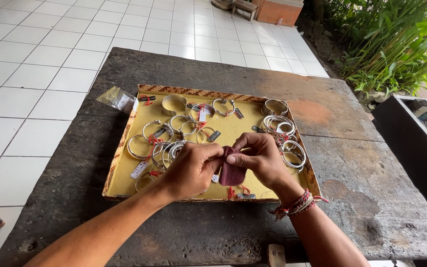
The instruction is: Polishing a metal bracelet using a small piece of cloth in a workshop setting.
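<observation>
— Pinching what, over the tray's [124, 143] near edge?
— Maroon cloth [232, 173], hanging lengthwise between both hands: left hand [191, 170] and right hand [260, 160] each closed on its top.

A dark, weathered wooden table [322, 113] fills the middle of the view, its top cracked and marked with rusty reddish patches. Beyond it and to its left spreads a floor of white square tiles [50, 59] with grey joints, lit by soft, even daylight. Past the table's far right corner grows a bank of green, long-leaved plants [396, 39] over bare soil. Far behind the table stands a low orange brick base [277, 11]. Just right of the table sits a black open-topped box [411, 143].
</observation>
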